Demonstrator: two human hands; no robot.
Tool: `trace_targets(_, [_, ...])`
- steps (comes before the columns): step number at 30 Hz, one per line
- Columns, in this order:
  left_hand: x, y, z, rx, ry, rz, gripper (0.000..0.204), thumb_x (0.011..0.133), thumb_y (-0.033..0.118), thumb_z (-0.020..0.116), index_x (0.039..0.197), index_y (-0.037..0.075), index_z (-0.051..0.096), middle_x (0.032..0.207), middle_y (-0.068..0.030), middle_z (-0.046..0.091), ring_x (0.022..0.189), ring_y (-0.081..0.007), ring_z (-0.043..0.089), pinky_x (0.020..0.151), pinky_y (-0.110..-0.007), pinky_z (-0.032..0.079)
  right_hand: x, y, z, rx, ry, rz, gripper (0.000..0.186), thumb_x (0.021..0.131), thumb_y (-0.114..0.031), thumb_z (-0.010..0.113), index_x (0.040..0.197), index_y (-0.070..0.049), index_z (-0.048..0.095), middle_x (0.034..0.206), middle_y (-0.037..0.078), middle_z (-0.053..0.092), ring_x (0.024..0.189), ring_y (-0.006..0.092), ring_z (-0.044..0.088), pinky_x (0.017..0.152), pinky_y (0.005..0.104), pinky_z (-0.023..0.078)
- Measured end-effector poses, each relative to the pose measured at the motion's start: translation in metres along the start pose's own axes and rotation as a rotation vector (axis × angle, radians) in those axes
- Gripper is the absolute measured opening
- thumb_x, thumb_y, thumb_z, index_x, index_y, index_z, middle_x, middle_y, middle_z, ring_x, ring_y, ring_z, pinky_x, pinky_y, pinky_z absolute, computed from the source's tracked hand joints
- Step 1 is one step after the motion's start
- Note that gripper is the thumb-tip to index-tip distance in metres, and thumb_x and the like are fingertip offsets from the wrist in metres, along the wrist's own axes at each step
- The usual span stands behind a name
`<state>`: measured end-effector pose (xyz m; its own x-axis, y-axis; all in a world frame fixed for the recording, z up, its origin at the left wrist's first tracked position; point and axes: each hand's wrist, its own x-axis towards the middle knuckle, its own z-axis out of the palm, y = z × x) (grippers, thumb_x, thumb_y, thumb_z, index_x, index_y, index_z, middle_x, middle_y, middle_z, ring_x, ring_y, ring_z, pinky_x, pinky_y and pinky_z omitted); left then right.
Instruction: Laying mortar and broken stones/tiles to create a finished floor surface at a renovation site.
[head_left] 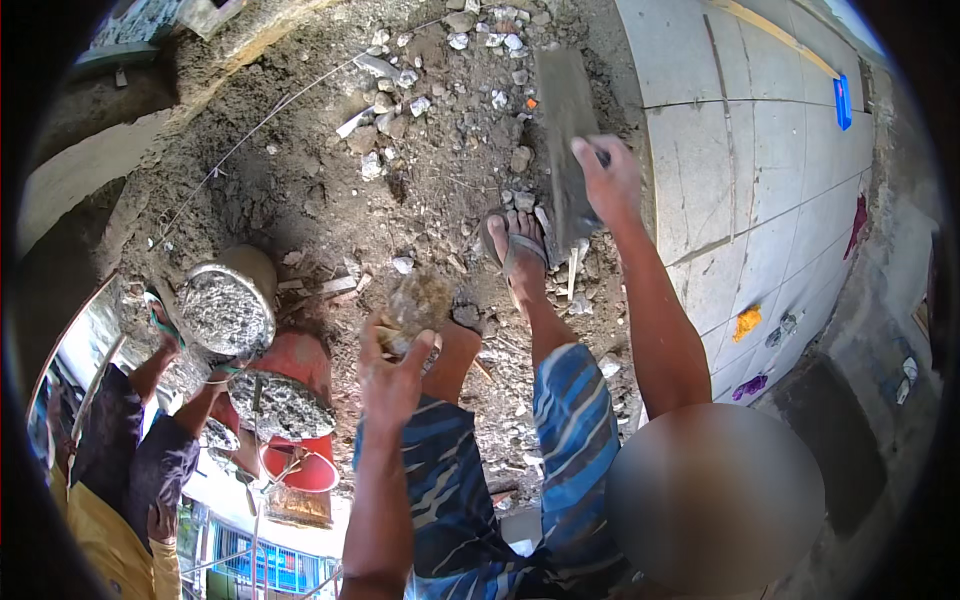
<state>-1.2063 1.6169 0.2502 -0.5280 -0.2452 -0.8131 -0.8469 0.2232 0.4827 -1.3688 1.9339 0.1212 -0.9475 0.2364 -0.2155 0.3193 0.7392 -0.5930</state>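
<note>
left hand (392,375) grasps a dusty chunk of rubble (418,303), held above the dirt near the sandalled foot (520,255). right hand (608,180) is closed around a long grey slab (566,140) standing on end in the rubble, just left of the tiled floor (760,150). to the left, another person's hands steady a grey bucket of debris (228,305) over a red bucket (300,420).

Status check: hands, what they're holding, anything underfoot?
Left hand gripping rubble chunk. Right hand gripping flat grey slab. Loose stones and sandalled foot close by.
</note>
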Motion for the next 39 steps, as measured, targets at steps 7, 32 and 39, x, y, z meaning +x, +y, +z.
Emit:
trace_targets(7, [-0.011, -0.099, 0.071, -0.169, 0.022, -0.190, 0.035, 0.089, 0.021, 0.074, 0.114, 0.006, 0.056, 0.087, -0.0007, 0.060, 0.066, -0.0071, 0.053, 0.051, -0.024, 0.042, -0.015, 0.002, -0.013, -0.156, -0.152, -0.110, 0.043, 0.088, -0.042, 0.067, 0.109, -0.004, 0.064, 0.091, 0.021, 0.070, 0.086, 0.0402, 0.068, 0.077, 0.0466, 0.053])
trace_targets(32, [-0.096, -0.122, 0.207, -0.925, -0.098, -0.246, 0.051, 0.086, 0.024, 0.075, 0.126, 0.001, 0.050, 0.106, -0.0070, 0.063, 0.091, -0.0155, 0.061, 0.078, -0.032, 0.052, -0.116, 0.166, 0.003, -0.558, -0.335, -0.197, 0.040, 0.096, -0.041, 0.055, 0.109, -0.003, 0.057, 0.080, 0.021, 0.069, 0.074, 0.0403, 0.069, 0.070, 0.0490, 0.055])
trace_targets(39, [-0.097, -0.165, 0.200, -0.879, 0.167, -0.398, 0.034, 0.092, 0.024, 0.069, 0.118, 0.008, 0.053, 0.104, -0.0059, 0.066, 0.091, -0.0172, 0.066, 0.078, -0.033, 0.050, -0.156, 0.143, 0.000, -0.429, -0.542, -0.475, 0.036, 0.096, -0.039, 0.056, 0.108, -0.005, 0.055, 0.081, 0.021, 0.070, 0.073, 0.0391, 0.070, 0.065, 0.0498, 0.055])
